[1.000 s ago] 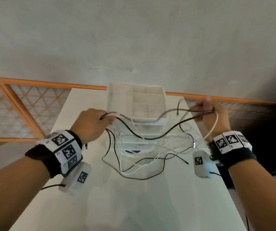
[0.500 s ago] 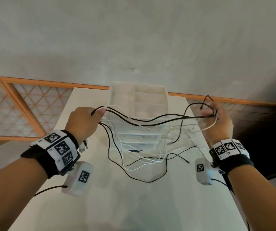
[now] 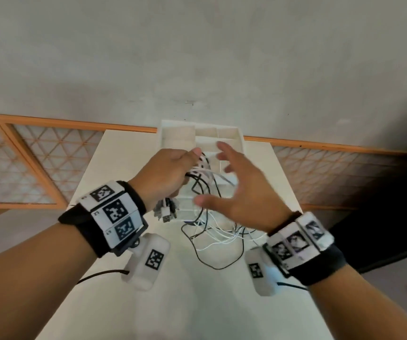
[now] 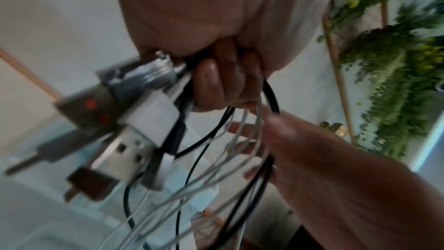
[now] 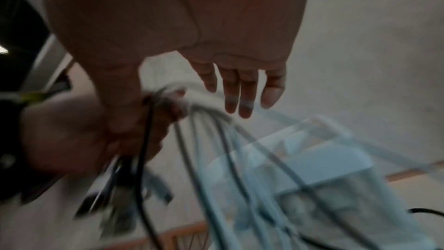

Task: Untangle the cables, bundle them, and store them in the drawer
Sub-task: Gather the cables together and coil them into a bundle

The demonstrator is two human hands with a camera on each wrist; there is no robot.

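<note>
1. The left hand point(image 3: 167, 174) is clenched around a bunch of black and white cables point(image 3: 207, 224), holding them above the middle of the white table point(image 3: 114, 285); the loose loops hang down to the tabletop in front of the drawer unit point(image 3: 201, 141).
2. The plug ends point(image 4: 134, 130) stick out below the left fist, a USB connector among them.
3. The right hand point(image 3: 237, 192) is spread wide, fingers point(image 5: 242, 90) straight, holding nothing, just right of the left hand and in front of the hanging strands.
4. Count: two hands, one bunch; the number of separate cables cannot be told, since they overlap and blur.
5. One white drawer unit stands at the table's far edge, its top tray split into compartments.
6. Beyond the table are a pale wall and an orange-framed lattice panel point(image 3: 33, 168).
</note>
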